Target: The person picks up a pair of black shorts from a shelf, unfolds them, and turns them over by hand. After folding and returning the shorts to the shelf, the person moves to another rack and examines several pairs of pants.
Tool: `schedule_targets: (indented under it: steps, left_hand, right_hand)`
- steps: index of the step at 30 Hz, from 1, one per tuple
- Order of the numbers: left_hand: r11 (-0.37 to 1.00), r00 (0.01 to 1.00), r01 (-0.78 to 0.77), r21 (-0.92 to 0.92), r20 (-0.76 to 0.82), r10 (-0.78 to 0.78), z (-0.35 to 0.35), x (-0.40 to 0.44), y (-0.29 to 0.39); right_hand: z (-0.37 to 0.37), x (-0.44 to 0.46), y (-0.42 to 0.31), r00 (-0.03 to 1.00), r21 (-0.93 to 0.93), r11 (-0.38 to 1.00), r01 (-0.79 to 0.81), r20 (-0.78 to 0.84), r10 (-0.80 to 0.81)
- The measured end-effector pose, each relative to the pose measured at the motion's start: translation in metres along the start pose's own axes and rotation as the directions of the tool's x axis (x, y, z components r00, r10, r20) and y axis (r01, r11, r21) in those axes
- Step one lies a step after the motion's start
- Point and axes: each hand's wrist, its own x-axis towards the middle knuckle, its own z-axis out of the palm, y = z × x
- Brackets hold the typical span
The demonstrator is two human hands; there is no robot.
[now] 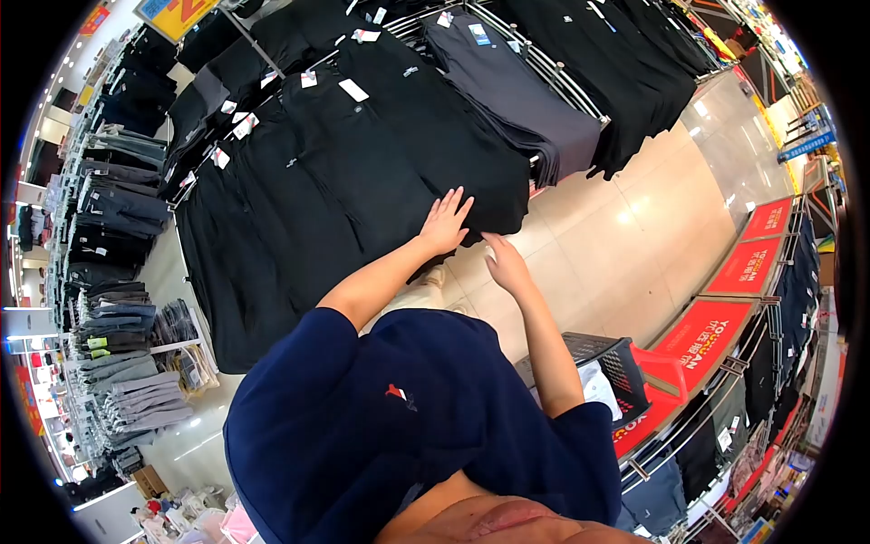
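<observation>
My left hand [445,222] lies flat on a stack of black trousers [381,145], its fingers spread near the lower edge. Beside it, my right hand [507,265] touches the hem of the same stack with its fingertips. Its index finger is stretched out and the thumb stands apart, while the other fingers are partly hidden. The trousers drape over a metal rack, with white tags along their top. A pile of dark grey trousers [517,100] hangs just to the right of the black ones.
A dark shopping basket [594,349] with a red handle stands by my right arm, with something white inside. Red printed signs [702,331] line a rack on the right. More black trousers [625,72] hang at the back, and rows of folded jeans [122,204] fill the left.
</observation>
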Motion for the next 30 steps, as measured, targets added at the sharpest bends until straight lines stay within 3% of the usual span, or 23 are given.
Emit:
schedule_targets:
  steps: [4, 7, 11, 13, 17, 21, 23, 25, 27, 29, 30]
  left_hand:
    - [1.000, 0.999, 0.004, 0.016, -0.033, -0.004, 0.005, -0.002, 0.002]
    - [0.999, 1.000, 0.007, 0.043, -0.028, -0.005, 0.004, -0.002, 0.004]
    - [0.999, 0.995, 0.013, 0.040, -0.094, -0.009, 0.001, 0.000, 0.014]
    - [0.998, 0.995, 0.050, 0.049, -0.085, -0.046, -0.002, 0.003, 0.018]
    - [0.993, 0.988, 0.117, -0.036, -0.094, -0.120, 0.001, 0.008, 0.020]
    - [0.965, 0.965, 0.242, -0.099, -0.080, -0.250, -0.016, 0.039, 0.044]
    - [0.972, 0.966, 0.105, -0.212, -0.212, -0.151, -0.026, 0.075, 0.063]
    - [0.953, 0.975, 0.000, -0.302, -0.213, -0.067, -0.022, 0.126, 0.082]
    - [0.965, 0.976, -0.046, -0.256, -0.215, -0.010, -0.012, 0.187, 0.104]
    - [0.995, 0.976, 0.009, -0.104, -0.216, -0.031, -0.014, 0.250, 0.138]
    - [0.996, 0.973, 0.008, -0.094, -0.230, -0.030, -0.010, 0.280, 0.148]
  right_hand:
    - [-0.013, 0.089, -0.014, 0.945, -0.177, 0.955, 0.237, -0.186, -0.269]
    - [-0.019, 0.129, 0.001, 0.955, -0.314, 0.925, 0.214, -0.129, -0.265]
    - [-0.044, 0.154, 0.063, 0.980, -0.352, 0.925, 0.141, -0.081, -0.180]
    - [-0.068, 0.158, 0.081, 0.959, -0.436, 0.859, 0.268, 0.033, -0.282]
    - [-0.113, 0.157, 0.119, 0.990, -0.420, 0.898, 0.130, 0.006, -0.140]
    - [-0.166, 0.125, 0.175, 0.991, -0.304, 0.945, 0.119, -0.019, -0.131]
    - [-0.185, 0.089, 0.215, 0.996, -0.199, 0.978, -0.064, -0.078, 0.049]
    - [-0.202, 0.041, 0.256, 0.955, -0.143, 0.951, -0.275, -0.152, 0.253]
    - [-0.210, -0.011, 0.310, 0.904, -0.112, 0.907, -0.405, -0.195, 0.380]
    - [-0.202, -0.071, 0.377, 0.819, -0.022, 0.832, -0.555, -0.191, 0.541]
    - [-0.203, -0.098, 0.401, 0.757, -0.044, 0.757, -0.652, -0.101, 0.646]
